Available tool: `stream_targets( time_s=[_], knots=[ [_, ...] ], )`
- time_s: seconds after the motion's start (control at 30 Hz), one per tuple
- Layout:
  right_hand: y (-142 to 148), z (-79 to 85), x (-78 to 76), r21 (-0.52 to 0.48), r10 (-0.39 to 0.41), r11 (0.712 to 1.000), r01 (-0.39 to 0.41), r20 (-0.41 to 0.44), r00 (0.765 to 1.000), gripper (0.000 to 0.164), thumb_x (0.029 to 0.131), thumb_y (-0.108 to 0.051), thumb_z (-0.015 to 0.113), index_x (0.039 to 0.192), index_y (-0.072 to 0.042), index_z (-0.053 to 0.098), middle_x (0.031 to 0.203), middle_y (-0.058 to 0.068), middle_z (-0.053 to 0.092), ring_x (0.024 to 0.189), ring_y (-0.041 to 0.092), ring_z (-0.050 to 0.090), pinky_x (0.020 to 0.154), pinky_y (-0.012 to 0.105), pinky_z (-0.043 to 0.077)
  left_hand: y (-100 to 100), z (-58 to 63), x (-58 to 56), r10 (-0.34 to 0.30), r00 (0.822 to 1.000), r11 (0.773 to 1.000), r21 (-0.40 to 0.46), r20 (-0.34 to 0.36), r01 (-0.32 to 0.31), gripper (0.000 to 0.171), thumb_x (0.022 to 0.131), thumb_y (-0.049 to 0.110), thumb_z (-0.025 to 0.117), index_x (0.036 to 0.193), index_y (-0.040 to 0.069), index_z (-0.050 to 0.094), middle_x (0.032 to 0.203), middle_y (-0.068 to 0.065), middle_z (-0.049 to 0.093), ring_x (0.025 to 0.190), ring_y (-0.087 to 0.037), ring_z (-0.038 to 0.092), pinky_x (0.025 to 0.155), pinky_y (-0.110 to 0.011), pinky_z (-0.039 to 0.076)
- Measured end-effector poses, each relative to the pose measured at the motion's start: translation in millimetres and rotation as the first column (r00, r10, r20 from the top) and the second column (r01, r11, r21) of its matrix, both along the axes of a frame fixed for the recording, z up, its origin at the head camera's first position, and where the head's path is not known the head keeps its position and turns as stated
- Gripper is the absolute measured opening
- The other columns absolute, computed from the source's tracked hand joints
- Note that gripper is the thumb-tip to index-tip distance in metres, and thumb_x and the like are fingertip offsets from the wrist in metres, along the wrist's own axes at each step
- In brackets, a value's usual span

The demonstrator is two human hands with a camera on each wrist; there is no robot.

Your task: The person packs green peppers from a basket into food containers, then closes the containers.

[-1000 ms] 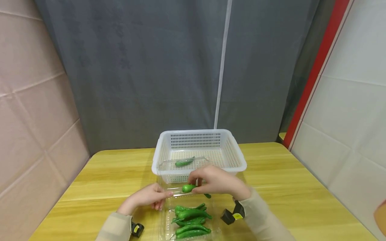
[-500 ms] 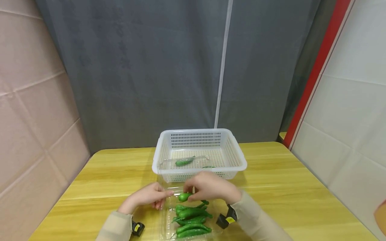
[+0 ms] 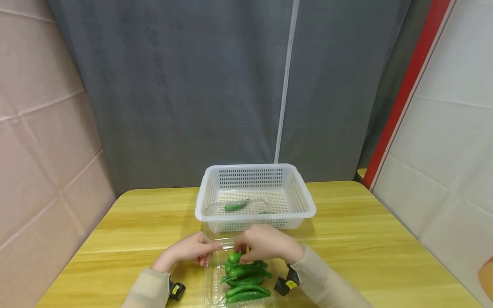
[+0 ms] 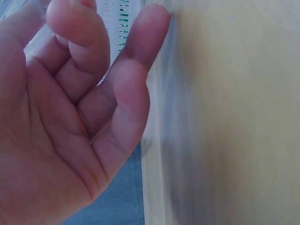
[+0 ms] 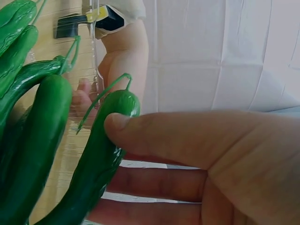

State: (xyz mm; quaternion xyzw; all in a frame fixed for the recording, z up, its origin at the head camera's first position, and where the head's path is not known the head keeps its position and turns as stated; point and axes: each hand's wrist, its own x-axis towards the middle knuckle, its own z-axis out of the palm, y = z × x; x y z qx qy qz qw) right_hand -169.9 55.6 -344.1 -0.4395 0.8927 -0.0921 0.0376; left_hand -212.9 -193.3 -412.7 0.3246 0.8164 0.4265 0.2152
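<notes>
In the head view my right hand [image 3: 267, 244] holds a green chili pepper [image 3: 233, 257] low over the far part of a clear plastic clamshell box [image 3: 209, 284]. The right wrist view shows the thumb on one side of this pepper, near its thin stem, with fingers behind it. Several other green peppers [image 3: 248, 272] lie crosswise in the box. My left hand [image 3: 192, 249] grips the box's left edge near the hinge, its thumb tip on the plastic. In the left wrist view its other fingers [image 4: 126, 93] are loosely bent.
A white perforated basket [image 3: 256, 216] stands behind the box, with a green pepper [image 3: 236, 206] and part of another visible inside. The raised clear lid overlaps the basket's front. Beneath them is a wooden table [image 3: 358, 239], with a grey curtain [image 3: 185, 94] behind.
My right hand has moved toward me, bringing its pepper from the hinge down to the peppers in the box. The left hand has stayed at the edge.
</notes>
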Motion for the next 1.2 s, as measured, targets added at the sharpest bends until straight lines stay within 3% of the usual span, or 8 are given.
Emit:
stream_targets(
  time_s=[0.57,1.2],
  knots=[
    [-5.1,-2.9,3.4,0.101,-0.047,0.994,0.045,0.015,0.999,0.014,0.076,-0.026,0.081,0.087,-0.024,0.073,0.077,-0.016,0.064,0.066,-0.005,0.053,0.061,0.014,0.043,0.0,-0.1,1.8,0.002,1.0,1.0,0.005,0.003,-0.002,0.055,0.099,0.036,0.055,0.059,0.0,0.062,0.048,-0.002,0.057,0.042,-0.012,0.047,0.041,-0.022,0.036],
    [-5.5,-5.0,1.1,0.12,-0.056,0.992,0.047,0.069,0.996,0.014,0.076,-0.023,0.08,0.088,-0.023,0.074,0.077,-0.017,0.064,0.067,-0.005,0.054,0.062,0.014,0.044,0.4,1.0,2.3,0.005,1.0,1.0,-0.005,-0.004,-0.005,0.054,0.099,0.037,0.055,0.059,0.002,0.063,0.048,-0.001,0.057,0.042,-0.011,0.046,0.041,-0.022,0.036]
  ],
)
